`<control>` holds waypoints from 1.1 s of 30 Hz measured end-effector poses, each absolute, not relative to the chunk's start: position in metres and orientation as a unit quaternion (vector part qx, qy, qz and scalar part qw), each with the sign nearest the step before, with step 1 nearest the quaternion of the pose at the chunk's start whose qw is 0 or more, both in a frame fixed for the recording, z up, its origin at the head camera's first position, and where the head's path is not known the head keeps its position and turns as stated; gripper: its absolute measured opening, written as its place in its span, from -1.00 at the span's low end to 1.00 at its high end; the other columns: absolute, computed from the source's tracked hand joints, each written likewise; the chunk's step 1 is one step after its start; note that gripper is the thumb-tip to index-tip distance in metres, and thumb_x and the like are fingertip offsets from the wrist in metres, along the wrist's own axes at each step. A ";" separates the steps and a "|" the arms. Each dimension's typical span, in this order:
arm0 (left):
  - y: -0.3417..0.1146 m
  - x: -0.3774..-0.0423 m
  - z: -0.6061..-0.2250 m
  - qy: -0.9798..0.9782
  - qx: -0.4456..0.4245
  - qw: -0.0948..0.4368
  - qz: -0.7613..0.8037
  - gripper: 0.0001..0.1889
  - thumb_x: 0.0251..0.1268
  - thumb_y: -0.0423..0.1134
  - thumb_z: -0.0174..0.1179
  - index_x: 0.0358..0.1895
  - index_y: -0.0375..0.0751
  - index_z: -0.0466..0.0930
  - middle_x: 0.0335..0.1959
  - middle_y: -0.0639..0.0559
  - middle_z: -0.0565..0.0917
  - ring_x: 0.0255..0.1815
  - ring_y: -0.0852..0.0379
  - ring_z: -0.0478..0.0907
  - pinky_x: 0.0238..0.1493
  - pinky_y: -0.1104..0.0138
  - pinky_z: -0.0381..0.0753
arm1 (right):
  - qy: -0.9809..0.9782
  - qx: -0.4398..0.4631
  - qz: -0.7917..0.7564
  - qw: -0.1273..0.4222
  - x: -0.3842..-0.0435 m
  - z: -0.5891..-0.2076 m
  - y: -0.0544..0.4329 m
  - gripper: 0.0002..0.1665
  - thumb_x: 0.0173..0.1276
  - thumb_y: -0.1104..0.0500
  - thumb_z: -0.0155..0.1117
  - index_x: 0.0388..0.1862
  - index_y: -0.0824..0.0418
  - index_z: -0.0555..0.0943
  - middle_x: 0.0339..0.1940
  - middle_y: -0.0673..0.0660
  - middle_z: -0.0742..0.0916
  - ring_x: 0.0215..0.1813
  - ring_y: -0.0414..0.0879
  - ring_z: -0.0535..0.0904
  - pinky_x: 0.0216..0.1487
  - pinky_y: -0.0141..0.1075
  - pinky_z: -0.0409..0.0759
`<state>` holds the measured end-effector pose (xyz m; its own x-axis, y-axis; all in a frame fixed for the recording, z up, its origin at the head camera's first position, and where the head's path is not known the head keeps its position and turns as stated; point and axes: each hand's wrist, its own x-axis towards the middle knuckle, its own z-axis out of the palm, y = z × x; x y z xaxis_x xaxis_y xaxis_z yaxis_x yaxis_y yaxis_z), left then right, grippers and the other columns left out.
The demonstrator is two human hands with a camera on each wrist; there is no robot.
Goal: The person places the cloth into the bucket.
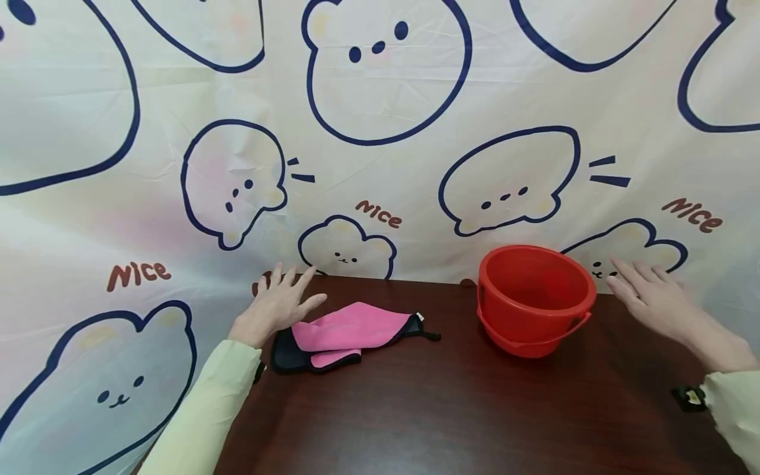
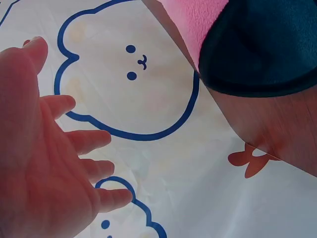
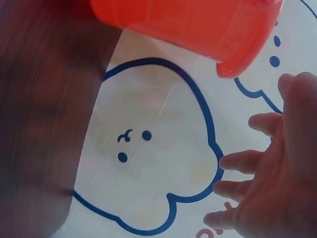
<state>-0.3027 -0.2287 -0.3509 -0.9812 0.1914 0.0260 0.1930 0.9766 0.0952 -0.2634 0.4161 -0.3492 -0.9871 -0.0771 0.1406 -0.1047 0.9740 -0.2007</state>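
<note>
A pink cloth with a dark backing (image 1: pixel 362 326) lies folded on the dark wooden table, a small black loop sticking out at its right end. My left hand (image 1: pixel 278 303) is raised by its left side, fingers spread, holding nothing; in the left wrist view the cloth's dark corner (image 2: pixel 262 49) shows apart from the fingers. A red bucket (image 1: pixel 534 330) stands upright toward the back right, its handle lowered against the front. To the right of it my right hand (image 1: pixel 656 297) is held up with fingers extended. Bare space separates those fingers from the bucket (image 3: pixel 188 25) in the right wrist view.
The brown table (image 1: pixel 451 415) spreads out in front of both things. Right behind its back edge hangs a pale curtain (image 1: pixel 415 178) printed with blue-outlined bears and the word Nice; it continues down the left side. A dark strap sits at each wrist.
</note>
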 end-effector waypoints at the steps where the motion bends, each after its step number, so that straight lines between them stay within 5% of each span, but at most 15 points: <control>1: -0.228 -0.302 -0.351 -0.994 -0.097 0.009 -0.052 -0.15 0.36 0.39 -0.15 0.58 0.02 -0.03 0.56 -0.36 0.03 0.56 -0.48 -0.30 0.40 -0.42 -0.29 | -0.989 0.054 0.122 0.067 -0.264 -0.348 0.414 -0.14 0.57 -0.26 -0.35 0.58 0.28 -0.07 0.46 0.62 0.14 0.43 0.63 -0.08 0.24 0.57 -0.11; 12: -0.221 -0.297 -0.368 -0.992 -0.107 0.020 -0.060 -0.17 0.38 0.33 -0.09 0.57 -0.03 0.01 0.54 -0.36 0.09 0.56 -0.45 -0.19 0.40 -0.41 -0.13 | -0.951 0.102 0.289 0.042 -0.269 -0.345 0.396 -0.20 0.60 -0.20 -0.37 0.62 0.12 -0.23 0.59 0.44 -0.02 0.53 0.50 -0.10 0.30 0.49 -0.02; 26: -0.216 -0.289 -0.398 -0.991 -0.065 -0.064 -0.101 -0.12 0.32 0.29 0.04 0.58 -0.02 -0.05 0.55 -0.39 0.03 0.54 -0.49 -0.13 0.35 -0.44 -0.05 | -0.916 0.090 0.390 0.019 -0.265 -0.362 0.381 -0.22 0.59 -0.23 -0.41 0.63 0.00 -0.29 0.59 0.42 0.04 0.46 0.54 0.07 0.13 0.56 0.15; 29: -0.217 -0.287 -0.407 -0.990 -0.062 -0.072 -0.104 -0.14 0.32 0.25 0.07 0.57 -0.03 0.00 0.54 -0.40 0.07 0.53 -0.48 -0.07 0.34 -0.43 0.01 | -0.911 0.084 0.404 0.022 -0.265 -0.365 0.379 -0.23 0.59 -0.24 -0.43 0.63 -0.03 -0.27 0.58 0.42 0.10 0.43 0.48 0.21 0.19 0.41 0.33; 33: -0.215 -0.285 -0.417 -0.989 -0.072 -0.074 -0.106 -0.19 0.34 0.19 0.10 0.55 -0.03 0.05 0.52 -0.38 0.13 0.51 -0.44 0.04 0.33 -0.40 0.13 | -0.904 0.078 0.418 0.036 -0.265 -0.373 0.378 -0.22 0.60 -0.22 -0.44 0.63 0.06 -0.24 0.54 0.45 0.16 0.34 0.45 0.33 0.00 -0.16 0.69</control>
